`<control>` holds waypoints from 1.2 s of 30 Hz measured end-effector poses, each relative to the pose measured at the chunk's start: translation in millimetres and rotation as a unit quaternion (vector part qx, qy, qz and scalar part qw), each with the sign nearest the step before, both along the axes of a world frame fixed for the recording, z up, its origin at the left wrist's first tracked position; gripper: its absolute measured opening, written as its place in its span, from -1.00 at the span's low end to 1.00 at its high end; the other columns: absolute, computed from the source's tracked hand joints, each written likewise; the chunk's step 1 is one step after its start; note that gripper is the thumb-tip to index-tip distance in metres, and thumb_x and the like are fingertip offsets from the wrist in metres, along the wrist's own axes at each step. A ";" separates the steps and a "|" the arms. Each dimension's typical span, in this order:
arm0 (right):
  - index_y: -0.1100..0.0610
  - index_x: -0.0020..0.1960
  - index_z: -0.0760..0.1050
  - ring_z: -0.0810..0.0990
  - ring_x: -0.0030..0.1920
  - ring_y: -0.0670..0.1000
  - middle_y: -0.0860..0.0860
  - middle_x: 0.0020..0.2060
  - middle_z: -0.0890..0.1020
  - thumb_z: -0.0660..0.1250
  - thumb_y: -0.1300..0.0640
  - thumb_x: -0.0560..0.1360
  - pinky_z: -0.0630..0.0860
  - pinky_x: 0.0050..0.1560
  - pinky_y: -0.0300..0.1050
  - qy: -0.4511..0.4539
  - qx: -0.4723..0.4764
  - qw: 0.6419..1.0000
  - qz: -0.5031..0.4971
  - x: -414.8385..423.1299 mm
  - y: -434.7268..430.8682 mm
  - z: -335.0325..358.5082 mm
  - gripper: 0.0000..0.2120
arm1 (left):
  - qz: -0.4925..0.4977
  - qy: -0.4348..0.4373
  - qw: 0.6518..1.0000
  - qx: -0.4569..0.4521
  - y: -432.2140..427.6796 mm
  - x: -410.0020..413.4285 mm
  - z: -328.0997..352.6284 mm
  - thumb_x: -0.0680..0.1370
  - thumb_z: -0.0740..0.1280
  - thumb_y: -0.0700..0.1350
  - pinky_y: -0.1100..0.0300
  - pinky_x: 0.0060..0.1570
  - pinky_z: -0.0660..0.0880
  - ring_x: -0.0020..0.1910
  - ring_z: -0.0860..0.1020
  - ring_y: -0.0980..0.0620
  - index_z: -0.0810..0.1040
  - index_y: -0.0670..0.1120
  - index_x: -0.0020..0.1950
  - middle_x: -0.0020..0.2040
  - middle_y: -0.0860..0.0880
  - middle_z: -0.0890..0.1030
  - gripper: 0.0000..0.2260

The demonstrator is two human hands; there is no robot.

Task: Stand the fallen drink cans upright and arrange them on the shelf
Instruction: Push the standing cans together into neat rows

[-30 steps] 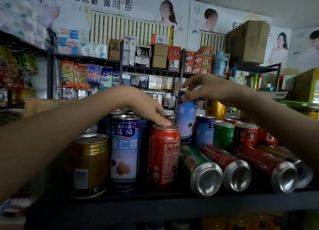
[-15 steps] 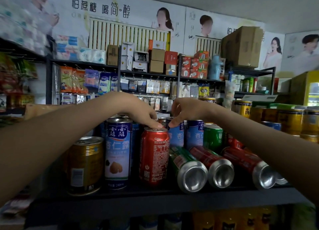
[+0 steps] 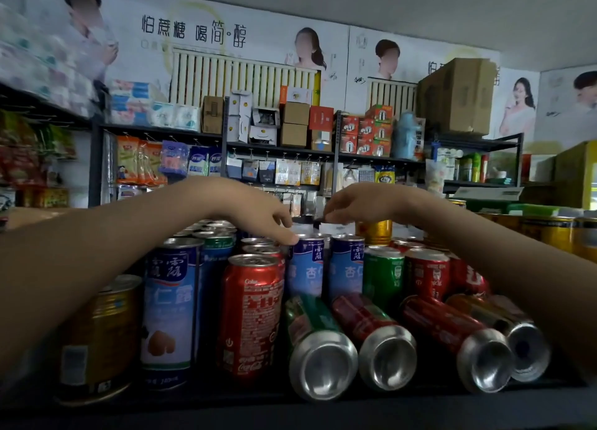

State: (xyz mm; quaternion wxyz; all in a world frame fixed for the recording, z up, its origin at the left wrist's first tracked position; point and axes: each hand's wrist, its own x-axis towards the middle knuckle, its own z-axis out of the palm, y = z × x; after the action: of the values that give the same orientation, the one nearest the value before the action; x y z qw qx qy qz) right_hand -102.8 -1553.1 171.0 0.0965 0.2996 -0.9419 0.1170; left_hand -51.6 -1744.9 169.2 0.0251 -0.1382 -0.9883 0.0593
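Left hand (image 3: pixel 265 215) sits over the far row, relaxed fingertips touching the blue can (image 3: pixel 305 268) rim; right hand (image 3: pixel 358 203) hovers just beside, fingers loosely curled, empty. Fallen cans (image 3: pixel 323 362) lie near right: grip one round its body, tip it upright beside the red can (image 3: pixel 252 313)

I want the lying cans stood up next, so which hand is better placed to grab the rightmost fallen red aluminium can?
Right, likely. The right hand hangs free, its forearm passing just over that rightmost fallen red aluminium can; the left hand touches an upright blue can farther away.
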 end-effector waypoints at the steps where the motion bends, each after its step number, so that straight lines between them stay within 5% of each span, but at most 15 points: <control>1: 0.20 0.28 0.48 0.55 0.09 0.00 0.02 0.12 0.58 0.18 0.05 0.60 0.47 -0.01 -0.25 -0.009 0.012 1.000 -0.003 -5.1 2.7 -0.6 -0.67 | 0.002 -0.003 1.000 -0.002 1.3 -4.2 -1.6 0.56 0.14 0.23 0.12 0.33 0.29 0.36 0.35 0.03 0.25 0.02 0.47 0.43 0.01 0.34 -0.46; 4: 0.24 0.25 0.49 0.56 -0.03 -0.03 -0.01 -0.01 0.58 0.20 0.02 0.60 0.51 -0.07 -0.24 -0.036 0.020 0.999 -0.007 -20.4 3.2 -0.6 -0.64 | 0.015 -0.035 0.999 0.008 5.6 -16.1 -3.7 0.54 0.17 0.25 0.13 0.30 0.27 0.38 0.32 0.01 0.21 0.04 0.49 0.45 0.01 0.30 -0.43; 9: 0.27 0.21 0.51 0.61 0.06 0.08 0.13 0.11 0.60 0.23 -0.05 0.57 0.57 0.12 -0.04 -0.083 0.047 0.995 -0.020 -51.1 -2.6 3.2 -0.58 | 0.043 -0.099 0.994 0.023 8.9 -30.4 3.1 0.52 0.21 0.24 0.08 0.33 0.22 0.43 0.25 -0.03 0.15 0.05 0.51 0.49 -0.01 0.23 -0.38; 15: 0.35 0.27 0.43 0.58 0.11 0.13 0.23 0.25 0.52 0.37 -0.07 0.47 0.57 0.01 -0.17 -0.164 0.040 0.984 -0.050 -77.1 -10.6 6.5 -0.43 | 0.030 -0.166 0.985 0.030 15.1 -37.8 13.4 0.53 0.21 0.20 0.09 0.37 0.23 0.38 0.31 0.03 0.23 0.05 0.48 0.44 0.02 0.31 -0.44; 21: 0.32 0.23 0.49 0.57 0.12 0.14 0.23 0.17 0.57 0.36 -0.03 0.50 0.56 0.01 -0.15 -0.208 0.101 0.970 -0.080 -87.8 -27.7 10.5 -0.52 | 0.011 -0.218 0.975 0.033 10.7 -46.1 16.8 0.50 0.23 0.18 0.07 0.39 0.25 0.34 0.36 0.08 0.32 0.01 0.43 0.38 0.05 0.39 -0.46; 33: 0.24 -0.15 0.52 0.56 0.18 0.18 0.23 0.07 0.59 0.38 0.17 0.47 0.54 0.17 0.00 -0.265 0.186 0.933 -0.158 -90.6 -46.3 3.0 -0.87 | -0.031 -0.176 0.983 0.052 -6.4 -57.1 10.6 0.53 0.25 0.13 0.43 0.06 0.34 0.13 0.49 0.15 0.36 0.02 0.40 0.22 0.07 0.50 -0.54; 36: 0.24 -0.17 0.52 0.58 0.14 0.20 0.17 -0.09 0.61 0.38 0.21 0.46 0.56 0.08 -0.01 -0.271 0.173 0.933 -0.160 -90.4 -45.9 0.8 -0.90 | -0.049 -0.167 0.984 0.037 -5.8 -57.5 9.2 0.52 0.26 0.16 0.28 0.16 0.40 0.16 0.48 0.12 0.36 0.02 0.40 0.24 0.07 0.50 -0.52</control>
State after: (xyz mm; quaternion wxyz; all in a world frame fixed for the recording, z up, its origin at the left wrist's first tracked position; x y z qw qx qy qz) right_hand -193.2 -1599.0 171.8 -0.1980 0.1142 -0.9735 0.0116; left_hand -109.1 -1750.7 178.4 -0.1323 -0.1931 -0.9722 -0.0022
